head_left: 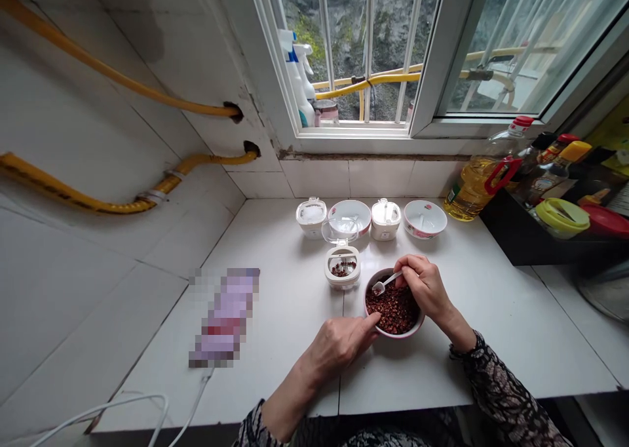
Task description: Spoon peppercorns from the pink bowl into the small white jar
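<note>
The round bowl [399,335] sits on the white tiled counter [285,303] between the two hands, filled broadly with red-brown peppercorns [397,310]. The left hand [344,342] is at the bowl's near left side, its thumb laid over the rim and its fingers partly closed against the outer wall; how far they reach beneath is hidden. The right hand [426,288] is over the bowl's far right side, thumb and fingers pinched together on the handle of a small white spoon [384,284]. The spoon slants down to the left, its scoop inside the far left part of the bowl, directly above or on the peppercorns; contact cannot be determined. A few specks are visible in the scoop. Just beside the bowl, to its left and slightly beyond it, stands a seasoning jar [343,285] with its clear lid [330,232] raised toward the wall; a small quantity of peppercorns is visible within. It is apart from both hands. Further back stand, left to right, a white-filled jar [311,223], a white bowl [362,212], a second lidded jar [386,223] and a flower-patterned bowl [425,219]. An oil bottle [469,185] with a red cap stands at the right.
</note>
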`<state>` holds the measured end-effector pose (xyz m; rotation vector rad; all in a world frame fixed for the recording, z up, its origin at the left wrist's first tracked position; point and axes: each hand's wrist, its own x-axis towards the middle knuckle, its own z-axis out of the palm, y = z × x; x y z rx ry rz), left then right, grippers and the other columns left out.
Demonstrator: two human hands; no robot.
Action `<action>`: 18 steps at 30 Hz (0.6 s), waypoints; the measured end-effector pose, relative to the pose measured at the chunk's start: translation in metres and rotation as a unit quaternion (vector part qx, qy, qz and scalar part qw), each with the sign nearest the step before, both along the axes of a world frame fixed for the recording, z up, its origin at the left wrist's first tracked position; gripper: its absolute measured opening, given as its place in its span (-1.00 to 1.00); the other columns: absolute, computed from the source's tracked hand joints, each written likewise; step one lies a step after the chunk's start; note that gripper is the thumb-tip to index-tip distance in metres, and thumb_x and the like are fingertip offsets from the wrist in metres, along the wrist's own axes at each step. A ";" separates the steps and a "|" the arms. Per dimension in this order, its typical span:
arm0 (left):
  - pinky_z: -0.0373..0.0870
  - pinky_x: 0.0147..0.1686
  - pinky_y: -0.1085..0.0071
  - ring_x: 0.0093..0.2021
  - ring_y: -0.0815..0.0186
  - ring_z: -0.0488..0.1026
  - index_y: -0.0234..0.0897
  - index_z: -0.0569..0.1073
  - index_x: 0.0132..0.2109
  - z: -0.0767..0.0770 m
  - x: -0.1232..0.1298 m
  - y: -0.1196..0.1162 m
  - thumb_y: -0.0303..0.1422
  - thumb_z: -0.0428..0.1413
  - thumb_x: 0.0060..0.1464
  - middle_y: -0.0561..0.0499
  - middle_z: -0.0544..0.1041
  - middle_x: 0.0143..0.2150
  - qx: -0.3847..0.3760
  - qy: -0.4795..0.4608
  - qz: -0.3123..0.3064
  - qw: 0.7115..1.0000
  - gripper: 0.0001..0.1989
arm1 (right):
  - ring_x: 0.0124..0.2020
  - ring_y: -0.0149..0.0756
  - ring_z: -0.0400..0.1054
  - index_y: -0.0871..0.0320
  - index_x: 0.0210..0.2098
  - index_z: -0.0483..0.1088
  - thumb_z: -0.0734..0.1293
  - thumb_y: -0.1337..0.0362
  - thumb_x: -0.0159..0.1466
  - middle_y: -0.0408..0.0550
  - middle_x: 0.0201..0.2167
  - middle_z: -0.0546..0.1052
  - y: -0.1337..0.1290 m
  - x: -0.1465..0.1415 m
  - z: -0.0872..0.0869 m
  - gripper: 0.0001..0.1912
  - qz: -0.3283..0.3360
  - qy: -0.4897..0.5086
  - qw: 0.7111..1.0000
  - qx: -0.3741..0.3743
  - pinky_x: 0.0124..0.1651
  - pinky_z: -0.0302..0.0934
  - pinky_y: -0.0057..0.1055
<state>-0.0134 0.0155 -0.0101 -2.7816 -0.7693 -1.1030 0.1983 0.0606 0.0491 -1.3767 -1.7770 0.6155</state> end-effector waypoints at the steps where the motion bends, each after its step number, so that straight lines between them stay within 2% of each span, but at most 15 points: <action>1: 0.35 -0.61 0.53 -0.59 0.42 0.39 -0.46 0.30 0.09 -0.001 0.000 0.000 -0.42 -0.13 0.40 0.09 0.45 -0.51 -0.003 0.001 0.000 1.000 -0.75 | -0.42 -0.22 0.38 0.07 -0.47 0.36 0.14 0.36 0.22 -0.19 -0.66 0.50 0.000 0.000 0.000 -0.78 -0.001 0.000 1.000 0.001 -0.09 0.17 -0.25; 6: 0.39 -0.57 0.54 -0.58 0.42 0.41 -0.45 0.27 0.16 -0.003 -0.001 -0.001 -0.42 -0.09 0.38 0.10 0.44 -0.51 -0.013 0.000 -0.002 1.000 -0.72 | -0.49 -0.25 0.37 0.08 -0.48 0.37 0.14 0.34 0.20 -0.20 -0.68 0.48 -0.001 -0.001 0.001 -0.79 -0.002 0.025 1.000 -0.003 -0.11 0.20 -0.25; 12: 0.35 -0.62 0.54 -0.61 0.43 0.38 -0.46 0.31 0.09 0.000 0.000 -0.001 -0.43 -0.13 0.39 0.09 0.45 -0.51 0.000 -0.002 -0.001 1.000 -0.75 | -0.62 -0.33 0.33 0.12 -0.48 0.36 0.17 0.27 0.16 -0.18 -0.70 0.44 0.002 0.004 0.003 -0.83 -0.012 0.168 0.981 -0.094 -0.45 0.22 -0.40; 15: 0.35 -0.62 0.53 -0.60 0.42 0.38 -0.48 0.31 0.08 0.001 0.000 -0.001 -0.44 -0.12 0.38 0.09 0.44 -0.51 0.000 -0.003 -0.003 1.000 -0.76 | -0.61 -0.34 0.34 0.14 -0.46 0.36 0.19 0.25 0.17 -0.18 -0.70 0.44 0.004 0.005 0.005 -0.84 -0.014 0.208 0.972 -0.107 -0.45 0.25 -0.40; 18: 0.36 -0.61 0.53 -0.59 0.42 0.39 -0.48 0.30 0.09 0.001 0.000 -0.001 -0.44 -0.11 0.38 0.08 0.45 -0.50 -0.003 -0.003 -0.005 1.000 -0.76 | -0.55 -0.32 0.39 0.14 -0.39 0.37 0.20 0.24 0.22 -0.15 -0.63 0.48 0.004 0.001 0.011 -0.84 -0.004 0.228 0.970 -0.080 -0.39 0.31 -0.38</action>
